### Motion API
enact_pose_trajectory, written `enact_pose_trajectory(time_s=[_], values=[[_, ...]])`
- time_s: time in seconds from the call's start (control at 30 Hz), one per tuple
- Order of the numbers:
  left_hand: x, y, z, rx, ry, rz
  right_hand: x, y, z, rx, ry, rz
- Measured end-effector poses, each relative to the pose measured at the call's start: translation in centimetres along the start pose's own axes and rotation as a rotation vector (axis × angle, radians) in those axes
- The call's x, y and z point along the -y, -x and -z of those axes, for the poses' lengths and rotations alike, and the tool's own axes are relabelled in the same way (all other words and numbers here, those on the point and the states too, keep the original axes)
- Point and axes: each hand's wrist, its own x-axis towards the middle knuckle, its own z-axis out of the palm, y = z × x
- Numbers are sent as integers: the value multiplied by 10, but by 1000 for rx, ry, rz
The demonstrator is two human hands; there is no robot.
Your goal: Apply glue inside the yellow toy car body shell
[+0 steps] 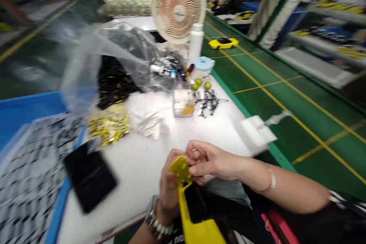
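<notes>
Left hand (pixel 168 188): grip clenched on yellow part (pixel 190 206), near edge of counter (pixel 148 160).
Right hand (pixel 207 160): fingertips pinching part's top.
Progress: fitting under way, unfinished.

Bare white table (pixel 160 152) just beyond my fingertips (pixel 192 151): passable. Ahead: crumpled white cloth (pixel 148 116), clear box (pixel 183 103), metal clips (pixel 208 103). Left: black phone (pixel 89 177), yellow parts heap (pixel 110 126). Right: white pad (pixel 257 131) at edge.
</notes>
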Motion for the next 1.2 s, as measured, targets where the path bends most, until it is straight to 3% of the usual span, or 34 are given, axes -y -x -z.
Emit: enact_pose_trajectory(time_s=[0.07,0.13,0.23,0.37,0.53,0.77,0.93,1.07,1.2], values=[[-2,-2,0,-27,79,50,-3,-5,2,-19,25,14],[-5,-3,-1,-133,94,141,-5,-6,5,-45,65,31],[-8,0,-4,-108,77,161,-5,2,5,-88,135,70],[-3,6,1,1,-157,-96,-1,1,17,-195,265,189],[2,6,12,154,-385,-376,-3,-42,26,-421,549,310],[-11,7,5,136,-454,-453,-11,-99,10,-623,918,321],[-2,7,5,59,-402,-516,-12,-100,13,-567,808,399],[4,4,4,36,-367,-542,-12,-69,12,-492,508,455],[1,5,5,55,-374,-549,-5,-35,19,-559,244,525]])
